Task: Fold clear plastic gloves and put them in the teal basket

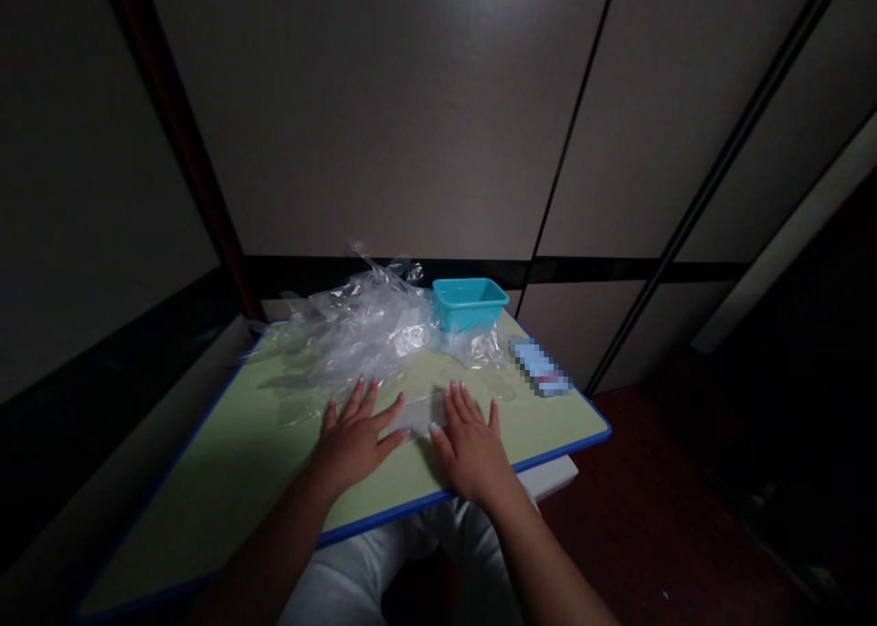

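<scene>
Both my hands were palm-down at the table (219, 489), pale green top, blue edge. Left hand (353, 448): fingers spread wide, gripping nothing, thumb by the near left end of a flat clear plastic piece (417, 414); sheet or bag, couldn't tell. Right hand (472, 443): middle fingers close together, thumb and little finger splayed, nothing clamped, thumb and index at the piece's right end. So the piece lay on the table between my hands. Crumpled heap of clear plastic (363, 329) sat just beyond my left fingers, turquoise plastic tub (470, 311) right of it near the far edge. Pixelated bluish item (541, 368) lay farther right, too obscured to identify.
</scene>
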### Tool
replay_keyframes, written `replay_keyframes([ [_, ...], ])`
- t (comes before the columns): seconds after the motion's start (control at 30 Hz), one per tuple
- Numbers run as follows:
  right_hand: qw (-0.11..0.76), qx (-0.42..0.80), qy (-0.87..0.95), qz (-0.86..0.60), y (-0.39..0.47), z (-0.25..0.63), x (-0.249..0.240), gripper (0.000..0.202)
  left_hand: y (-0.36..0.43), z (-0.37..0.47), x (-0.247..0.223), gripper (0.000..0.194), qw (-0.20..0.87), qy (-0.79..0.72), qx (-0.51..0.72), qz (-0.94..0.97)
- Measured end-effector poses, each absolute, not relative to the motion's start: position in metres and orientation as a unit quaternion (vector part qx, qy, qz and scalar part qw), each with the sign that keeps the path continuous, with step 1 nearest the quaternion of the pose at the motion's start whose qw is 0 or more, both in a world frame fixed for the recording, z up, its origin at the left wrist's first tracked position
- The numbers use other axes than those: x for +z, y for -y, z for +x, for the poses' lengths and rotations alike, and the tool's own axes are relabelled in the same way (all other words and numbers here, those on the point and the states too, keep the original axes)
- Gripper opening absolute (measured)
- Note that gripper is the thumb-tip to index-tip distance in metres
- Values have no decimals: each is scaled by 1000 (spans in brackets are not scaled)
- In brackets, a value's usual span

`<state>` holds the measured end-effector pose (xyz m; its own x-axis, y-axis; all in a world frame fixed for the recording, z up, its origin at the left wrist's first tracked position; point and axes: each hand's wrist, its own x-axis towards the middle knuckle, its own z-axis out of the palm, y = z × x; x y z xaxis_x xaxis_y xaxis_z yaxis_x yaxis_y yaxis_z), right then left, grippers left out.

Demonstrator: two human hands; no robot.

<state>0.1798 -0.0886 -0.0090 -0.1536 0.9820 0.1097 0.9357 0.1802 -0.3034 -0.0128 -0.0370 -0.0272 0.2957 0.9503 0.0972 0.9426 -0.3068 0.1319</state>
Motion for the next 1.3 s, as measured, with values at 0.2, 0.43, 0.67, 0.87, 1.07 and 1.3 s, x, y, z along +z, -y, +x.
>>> replay_keyframes([
  [0.2, 149, 146, 812, -545, 71, 149, -3, 63, 36, -15, -28, 60, 17, -584, 66, 809],
  [0.43, 123, 144, 811, -553, 62, 154, -13, 59, 36, -13, -28, 56, 18, -586, 72, 807],
  [0.67, 97, 129, 791, -590, 56, 170, -14, 60, 35, -12, -28, 57, 24, -588, 73, 805],
  [0.87, 88, 118, 778, -610, 52, 180, -17, 62, 34, -13, -29, 57, 19, -590, 72, 804],
  [1.07, 92, 106, 769, -624, 53, 188, -17, 62, 36, -13, -25, 56, 26, -592, 65, 803],
  [1.3, 106, 97, 753, -642, 53, 192, -22, 64, 37, -13, -24, 56, 24, -590, 60, 805],
])
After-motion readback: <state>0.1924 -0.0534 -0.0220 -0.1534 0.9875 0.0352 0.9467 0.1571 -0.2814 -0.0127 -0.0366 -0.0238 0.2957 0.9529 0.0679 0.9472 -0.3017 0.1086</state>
